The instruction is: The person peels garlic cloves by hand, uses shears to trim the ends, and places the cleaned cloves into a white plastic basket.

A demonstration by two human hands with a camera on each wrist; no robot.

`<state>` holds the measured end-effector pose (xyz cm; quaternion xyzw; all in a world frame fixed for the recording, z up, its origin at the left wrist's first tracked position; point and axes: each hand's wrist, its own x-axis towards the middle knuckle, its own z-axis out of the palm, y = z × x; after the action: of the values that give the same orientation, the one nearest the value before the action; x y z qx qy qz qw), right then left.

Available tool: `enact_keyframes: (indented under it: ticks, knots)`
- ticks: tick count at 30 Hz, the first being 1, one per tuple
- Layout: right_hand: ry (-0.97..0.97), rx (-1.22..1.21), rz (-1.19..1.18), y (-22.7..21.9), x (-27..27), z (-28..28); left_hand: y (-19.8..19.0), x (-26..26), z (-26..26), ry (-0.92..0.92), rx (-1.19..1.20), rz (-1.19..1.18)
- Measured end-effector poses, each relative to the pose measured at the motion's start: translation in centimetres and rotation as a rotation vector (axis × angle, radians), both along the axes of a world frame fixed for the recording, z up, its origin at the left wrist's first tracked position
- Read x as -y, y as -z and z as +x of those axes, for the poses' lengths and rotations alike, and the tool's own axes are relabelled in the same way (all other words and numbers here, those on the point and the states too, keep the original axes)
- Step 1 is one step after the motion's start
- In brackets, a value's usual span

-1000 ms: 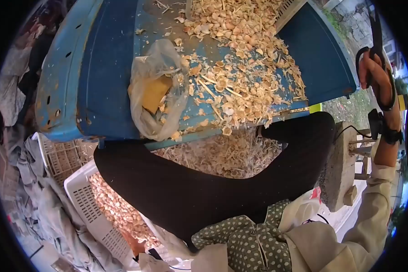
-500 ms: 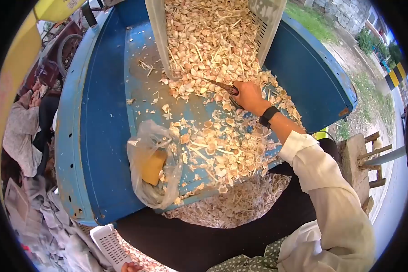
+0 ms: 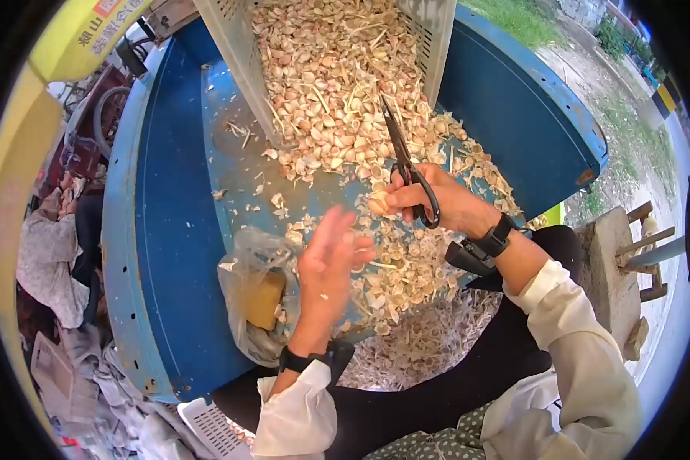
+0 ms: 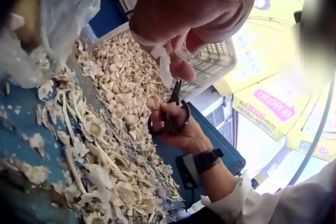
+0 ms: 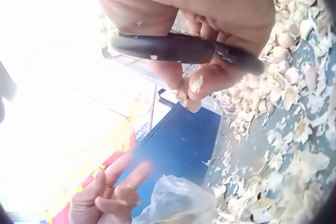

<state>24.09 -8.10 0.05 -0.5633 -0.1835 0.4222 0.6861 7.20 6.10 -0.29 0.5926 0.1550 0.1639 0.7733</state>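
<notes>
My right hand (image 3: pixel 456 207) holds black-handled scissors (image 3: pixel 397 138), their blades pointing away over the garlic. Thumb and fingers of that hand also pinch a garlic clove (image 3: pixel 378 202), which shows again in the right wrist view as a pale clove (image 5: pixel 190 103) below the dark scissor handle (image 5: pixel 163 48). My left hand (image 3: pixel 326 264) is raised left of the clove, apart from it, with its fingers loosely spread and blurred. A pale papery flake (image 4: pixel 164 67) shows beside the left fingers in the left wrist view. Loose garlic cloves (image 3: pixel 322 115) spill from a tipped crate (image 3: pixel 241 73).
Dry skins and stalks (image 3: pixel 406 280) cover the front of the blue metal bed (image 3: pixel 169 230). A clear plastic bag (image 3: pixel 241 261) with a yellowish block lies at its left. A wooden stool (image 3: pixel 606 268) stands at right; another person (image 3: pixel 54 253) sits at far left.
My right hand came from the far right to the cloves, then drew back nearer with the scissors and a clove. My left hand rose from the low left into the middle.
</notes>
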Motion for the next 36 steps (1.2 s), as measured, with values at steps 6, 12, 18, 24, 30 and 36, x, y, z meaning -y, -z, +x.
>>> enact_keyframes:
  ticks: [6, 12, 18, 24, 30, 36]
  knots:
    - [0.017, 0.078, -0.014, 3.1, -0.9, -3.6, 3.5, 1.2, 1.7, -0.085, -0.030, -0.073]
    - [0.053, 0.656, -0.230, 4.6, -3.0, -5.9, 7.4, 0.9, 0.9, -0.347, -0.113, -0.004]
    - [0.077, 0.867, -0.226, 4.6, -4.6, -6.3, 8.9, -0.2, 1.2, -0.391, -0.082, 0.184]
    - [0.305, 1.123, -0.502, 4.8, -4.3, 3.9, 8.4, -1.0, 1.2, -0.228, -0.024, -0.636]
    - [0.233, 1.474, -0.748, 7.8, -3.9, 10.0, 5.5, -0.3, 1.9, -0.160, -0.024, -1.022]
    - [0.144, 0.848, -0.417, 3.5, -1.4, 3.5, 6.7, -0.5, 1.8, 0.067, -0.189, -0.746]
